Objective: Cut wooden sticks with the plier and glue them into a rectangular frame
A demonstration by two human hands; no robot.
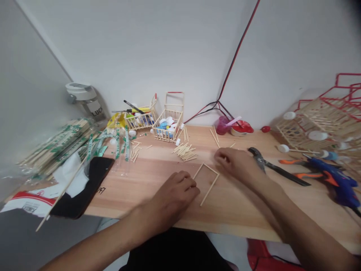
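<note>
On the table, a three-sided frame of thin wooden sticks [210,189] lies flat, its long right side fully in sight. My left hand [180,190] rests over the frame's left side, fingers curled together and touching that stick, whose lower end they hide. Just beyond the frame's upper right corner is my right hand [229,160], a little blurred, with fingers curled in. Whatever it may hold is hidden. Between and behind the hands lies a pile of short cut sticks [185,151].
At the back stand two small stick baskets [168,122] with bottle caps and tools, a purple cup [222,125] and a red-stained dish [241,128]. Rightward lie black-handled cutters [282,173], a blue glue gun [335,180] and stacked stick carts [324,120]. Packed skewers [59,145] and a phone [84,188] lie left.
</note>
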